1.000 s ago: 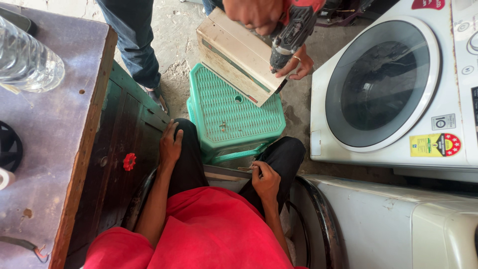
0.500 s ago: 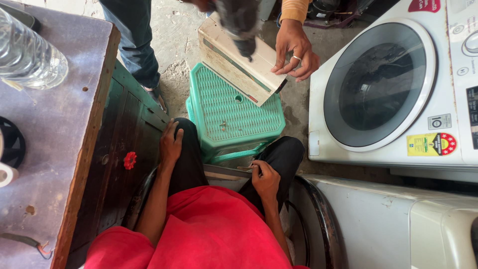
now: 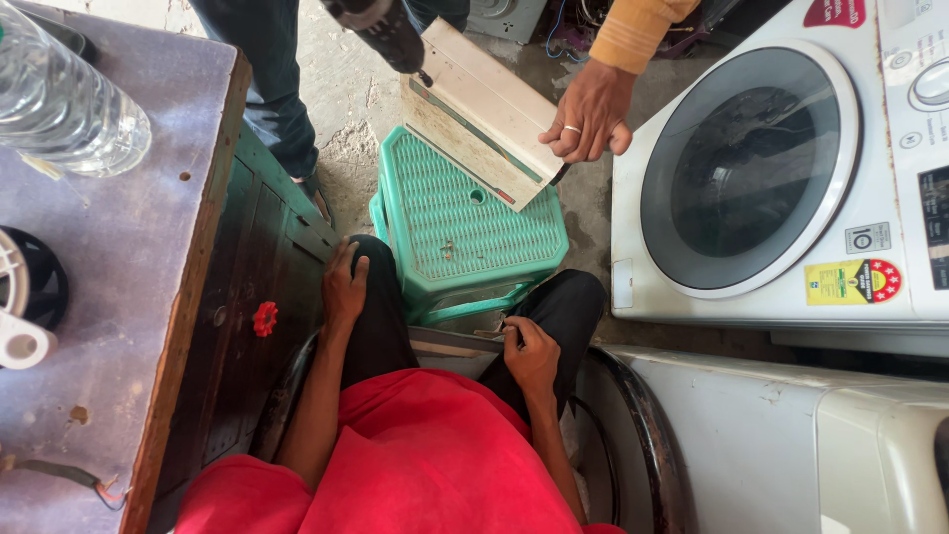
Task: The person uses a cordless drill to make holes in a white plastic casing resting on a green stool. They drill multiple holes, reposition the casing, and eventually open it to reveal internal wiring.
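Head view shows the left hand (image 3: 345, 285) lying flat and open on the person's black-trousered knee (image 3: 381, 316), the right hand (image 3: 531, 351) pinching a small thin metal piece (image 3: 491, 334) beside the green plastic stool (image 3: 474, 222), and a clear bottle (image 3: 61, 99) holding water on the table (image 3: 119, 326).

The single head-worn camera looked steeply down from above the seated person, close over the red-shirted lap. It faced forward across the green stool (image 3: 465, 213), with the bench (image 3: 109, 287) along its left edge and a washing machine (image 3: 781, 168) at right.
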Motion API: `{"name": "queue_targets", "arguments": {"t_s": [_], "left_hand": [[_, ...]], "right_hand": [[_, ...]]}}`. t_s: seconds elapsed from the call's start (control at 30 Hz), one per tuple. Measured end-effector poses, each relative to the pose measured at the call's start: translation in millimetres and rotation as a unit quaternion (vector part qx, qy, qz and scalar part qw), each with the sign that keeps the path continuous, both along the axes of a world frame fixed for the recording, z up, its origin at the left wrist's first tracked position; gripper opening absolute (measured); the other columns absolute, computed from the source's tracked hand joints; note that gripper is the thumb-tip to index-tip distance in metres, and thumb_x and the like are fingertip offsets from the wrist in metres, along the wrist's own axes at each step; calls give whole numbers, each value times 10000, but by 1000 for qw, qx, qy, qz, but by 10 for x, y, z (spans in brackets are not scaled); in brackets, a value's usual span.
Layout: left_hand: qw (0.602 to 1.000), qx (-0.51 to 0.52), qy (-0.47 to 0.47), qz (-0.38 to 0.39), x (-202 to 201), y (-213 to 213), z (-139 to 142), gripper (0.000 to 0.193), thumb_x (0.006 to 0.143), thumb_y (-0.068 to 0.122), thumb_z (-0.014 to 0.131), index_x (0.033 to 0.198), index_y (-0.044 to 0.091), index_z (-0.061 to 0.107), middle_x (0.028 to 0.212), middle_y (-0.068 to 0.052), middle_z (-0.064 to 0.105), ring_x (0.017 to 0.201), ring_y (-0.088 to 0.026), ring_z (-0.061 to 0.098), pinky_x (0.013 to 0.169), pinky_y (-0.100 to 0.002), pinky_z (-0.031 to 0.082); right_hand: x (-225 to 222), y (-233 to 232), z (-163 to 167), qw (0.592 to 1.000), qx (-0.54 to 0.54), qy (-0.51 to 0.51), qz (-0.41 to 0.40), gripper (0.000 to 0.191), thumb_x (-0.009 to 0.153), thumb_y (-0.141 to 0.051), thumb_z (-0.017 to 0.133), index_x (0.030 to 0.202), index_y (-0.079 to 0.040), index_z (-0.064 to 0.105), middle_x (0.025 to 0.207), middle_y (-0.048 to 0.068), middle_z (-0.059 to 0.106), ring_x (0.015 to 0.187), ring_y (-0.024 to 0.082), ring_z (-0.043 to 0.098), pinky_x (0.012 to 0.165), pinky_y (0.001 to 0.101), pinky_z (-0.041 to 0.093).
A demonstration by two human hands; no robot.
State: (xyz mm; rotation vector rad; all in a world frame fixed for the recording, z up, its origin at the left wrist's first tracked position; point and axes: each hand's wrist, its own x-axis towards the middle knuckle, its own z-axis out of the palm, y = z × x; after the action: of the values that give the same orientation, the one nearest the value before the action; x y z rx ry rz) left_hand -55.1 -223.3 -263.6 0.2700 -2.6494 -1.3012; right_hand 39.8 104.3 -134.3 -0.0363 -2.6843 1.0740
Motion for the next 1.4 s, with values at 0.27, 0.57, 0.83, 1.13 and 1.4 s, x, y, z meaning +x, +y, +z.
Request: {"name": "queue_targets", "arguments": {"t_s": [0.27,0.57,0.83,1.13,1.4], "left_hand": [[1000,-4,11,-4,-3,-16,-67,445,1044,270,551,1368,-29,616,1527,-231,511,1424,-405,462,1184,-452,343],[1000,1,25,-2,-19,-20,-11,450,1037,281,554,1355,-31,621,1518,-227,521,1406,-399,481,1172,-451,359],[1000,1,20,-5,13,-13,-24,437,1051,274,557,1368,-19,620,1523,-221,519,1411,-404,474,1171,-455,356],[1000,1,19,0,16,-17,-81,456,1024,254,569,1377,-32,605,1533,-218,507,1418,-396,466,1173,-447,348],[1000,4,3,-3,31,-15,-53,454,1032,262,556,1380,-24,606,1543,-214,497,1430,-392,452,1185,-448,337]], "right_hand": [[17,3,-50,1000,19,-3,-7,99,917,-97,680,977,-74,755,898,80,779,657,222,730,562,320,552],[30,-18,-18,1000,21,1,-18,117,910,-115,682,992,-80,757,925,97,772,746,268,748,623,345,577],[52,-44,-12,999,41,1,-23,109,912,-102,677,984,-84,756,929,99,771,778,287,746,647,356,580],[52,-83,65,999,46,-8,-22,116,907,-99,675,990,-75,752,931,103,769,771,300,740,657,366,580],[66,-48,-18,998,56,-18,-20,120,906,-95,675,990,-72,758,937,96,774,741,283,742,635,361,579]]}}
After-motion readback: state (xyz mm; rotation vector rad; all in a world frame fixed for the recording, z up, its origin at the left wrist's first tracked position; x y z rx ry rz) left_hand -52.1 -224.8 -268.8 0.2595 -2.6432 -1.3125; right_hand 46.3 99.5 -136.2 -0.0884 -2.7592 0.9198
